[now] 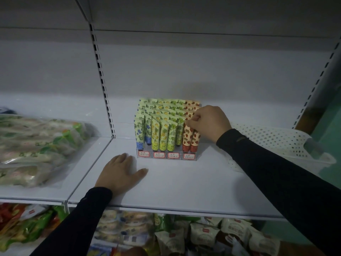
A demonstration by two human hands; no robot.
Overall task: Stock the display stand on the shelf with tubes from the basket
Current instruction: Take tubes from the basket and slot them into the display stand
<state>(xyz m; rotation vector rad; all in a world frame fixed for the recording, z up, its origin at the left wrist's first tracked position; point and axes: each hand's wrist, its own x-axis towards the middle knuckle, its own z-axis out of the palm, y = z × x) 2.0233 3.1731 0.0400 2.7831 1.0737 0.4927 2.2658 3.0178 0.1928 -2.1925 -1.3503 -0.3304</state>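
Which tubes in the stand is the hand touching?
The red strawberry-print tubes in the stand's rightmost column. The right hand pinches the top of the front one; the blue, yellow and green columns stand untouched further left.

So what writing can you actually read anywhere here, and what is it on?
None of it reads clearly.
Four red-bordered price tags on the front of the clear display stand: handwritten, too small and blurred to read.
Tubes in the stand: fruit prints only, lettering too blurred.
Snack packets on the lower shelf: small red labels, unreadable.
White basket: no writing visible.
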